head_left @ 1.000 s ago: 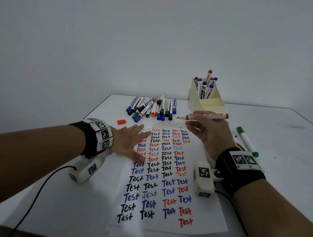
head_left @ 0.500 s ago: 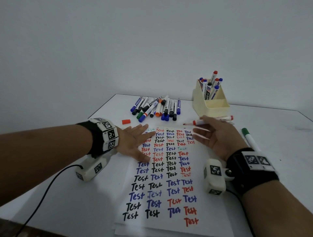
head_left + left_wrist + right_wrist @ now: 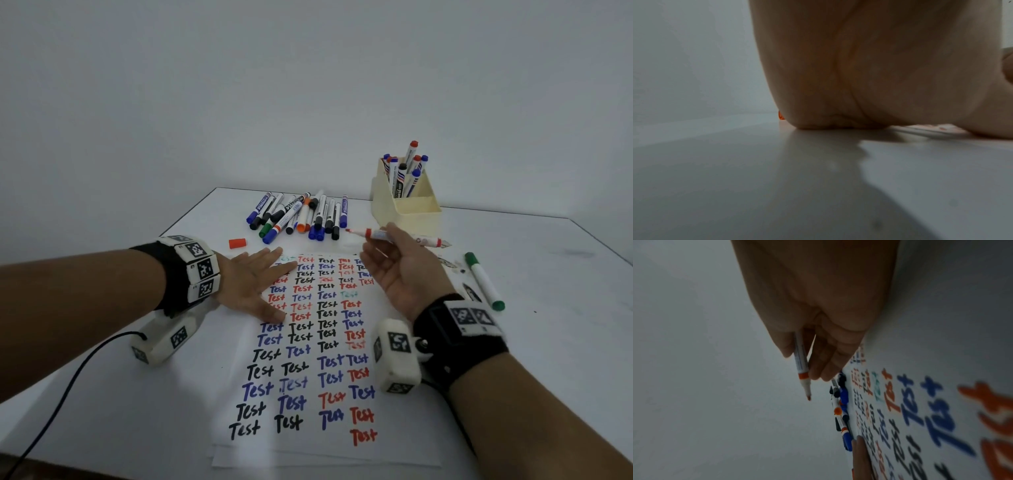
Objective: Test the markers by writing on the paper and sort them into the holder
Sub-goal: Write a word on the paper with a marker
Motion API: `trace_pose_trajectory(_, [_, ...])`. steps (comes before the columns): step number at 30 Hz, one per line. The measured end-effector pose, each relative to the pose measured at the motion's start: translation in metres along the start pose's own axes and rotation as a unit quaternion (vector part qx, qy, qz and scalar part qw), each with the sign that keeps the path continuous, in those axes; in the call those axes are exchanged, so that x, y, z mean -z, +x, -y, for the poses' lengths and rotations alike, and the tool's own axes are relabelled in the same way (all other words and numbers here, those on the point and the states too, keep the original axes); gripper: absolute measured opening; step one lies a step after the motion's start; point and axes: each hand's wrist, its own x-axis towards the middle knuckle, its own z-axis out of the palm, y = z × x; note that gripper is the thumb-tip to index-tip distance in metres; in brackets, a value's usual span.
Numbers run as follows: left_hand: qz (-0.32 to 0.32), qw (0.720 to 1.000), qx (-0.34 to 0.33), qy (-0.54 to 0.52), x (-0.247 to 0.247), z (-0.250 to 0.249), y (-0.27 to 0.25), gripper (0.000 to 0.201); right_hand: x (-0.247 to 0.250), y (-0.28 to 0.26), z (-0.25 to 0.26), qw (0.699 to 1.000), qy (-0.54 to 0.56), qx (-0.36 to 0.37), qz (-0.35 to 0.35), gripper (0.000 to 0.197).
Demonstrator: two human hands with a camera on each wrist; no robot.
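right hand point(image 3: 404, 274) fingers point(image 3: 813, 363) pinch uncapped red marker point(image 3: 376, 235) mid-barrel, light, stiff, likely slick; left hand point(image 3: 253, 284) flat, pinning paper point(image 3: 308, 452).

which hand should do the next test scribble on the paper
Right. The right hand already holds the uncapped red marker, tip bare, just above the top of the paper. The left hand lies flat on the paper's upper left, holding it steady, so it likely should stay.
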Motion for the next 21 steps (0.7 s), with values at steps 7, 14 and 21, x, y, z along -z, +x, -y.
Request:
trace_pose_trajectory(7, [-0.019,1.0,0.0,-0.021,-0.004,0.002,0.002,0.119,-0.001,0.001,-0.011,0.996,-0.074,-0.027,0.037,0.013])
trace_pose_trajectory(14, [-0.019,0.999,-0.009,-0.036,0.003,0.002,-0.001,0.124,0.001,-0.002,-0.011,0.991,-0.109,-0.013,0.071,0.014])
trace_pose_trajectory(21, [-0.214,0.976,-0.008,-0.05,0.018,0.027,-0.006,0.064,0.003,-0.002,-0.011,0.991,-0.117,-0.022,0.059,0.019])
